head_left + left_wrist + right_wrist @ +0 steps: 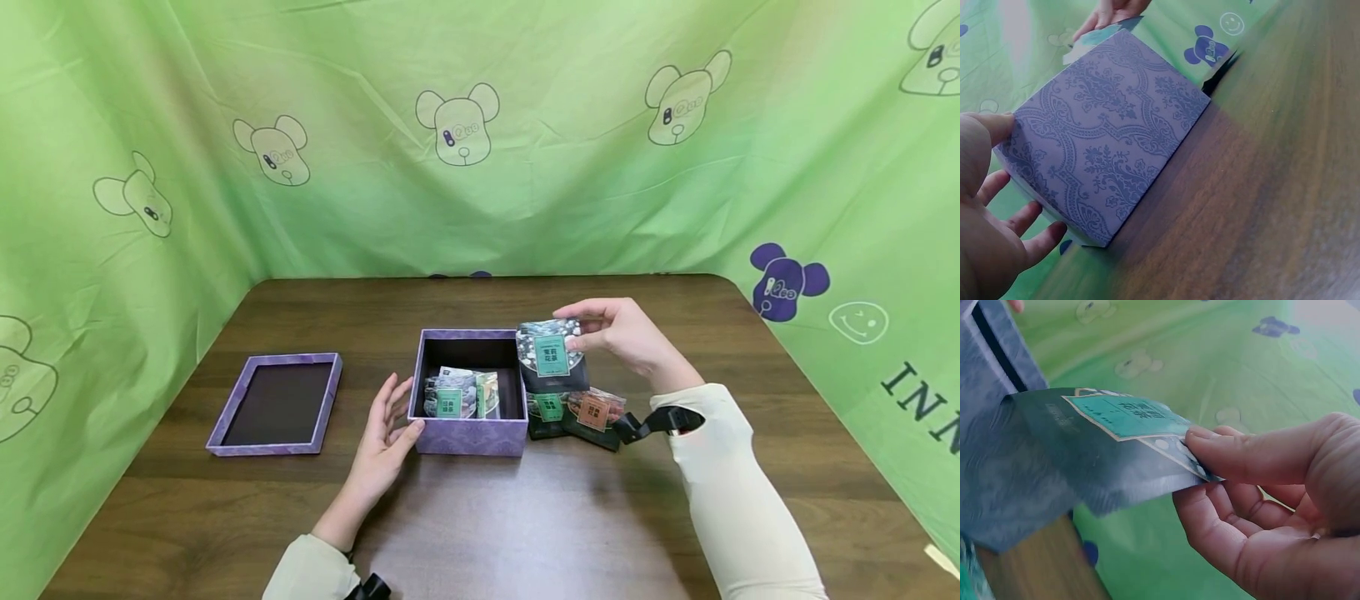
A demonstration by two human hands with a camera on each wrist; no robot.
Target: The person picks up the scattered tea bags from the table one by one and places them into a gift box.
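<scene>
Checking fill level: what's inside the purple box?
Two packets stand at the front left of the purple box; the dark floor shows behind them. The front wall hides their lower parts.

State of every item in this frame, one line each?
purple box: open, packets inside
lid: off, lying apart to the left
green-label packet: pinched by right hand, above the box's right edge
packets: lying beside the box
left hand: open, against the box's side

The box (468, 433) is purple with a damask pattern, the held packet (551, 354) dark with a green label, the backdrop (525, 125) green with bear outlines.
</scene>
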